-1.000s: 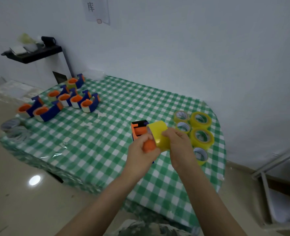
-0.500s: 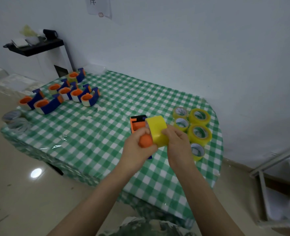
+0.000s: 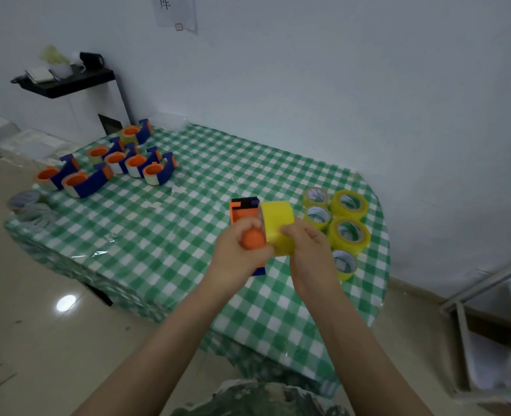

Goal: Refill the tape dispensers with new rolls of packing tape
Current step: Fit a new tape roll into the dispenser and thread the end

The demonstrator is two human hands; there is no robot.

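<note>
Head view looked down on a table (image 3: 164,247) under a green-and-white checked cloth. Both hands were raised just above its near right part, close together. The left hand (image 3: 236,256) was curled round the orange hub (image 3: 252,239) of an orange-and-blue tape dispenser (image 3: 243,209), whose frame stuck out beyond the fingers toward the wall. The right hand (image 3: 310,250) gripped a yellow packing tape roll (image 3: 276,223) from its right side, fingers wrapped over the outer face. The roll stood on edge, pressed against the hub; whether it sat fully on the hub could not be told.

Just right of the hands, five spare tape rolls (image 3: 349,235) lay flat on the cloth near the table's right edge, close together. Well apart, at the far left corner, a cluster of loaded dispensers (image 3: 134,168) stood side by side. Some pale rings (image 3: 27,201) lay at the left edge. A black shelf (image 3: 68,84) hung on the wall beyond, with a paper sheet (image 3: 176,10) higher up.
</note>
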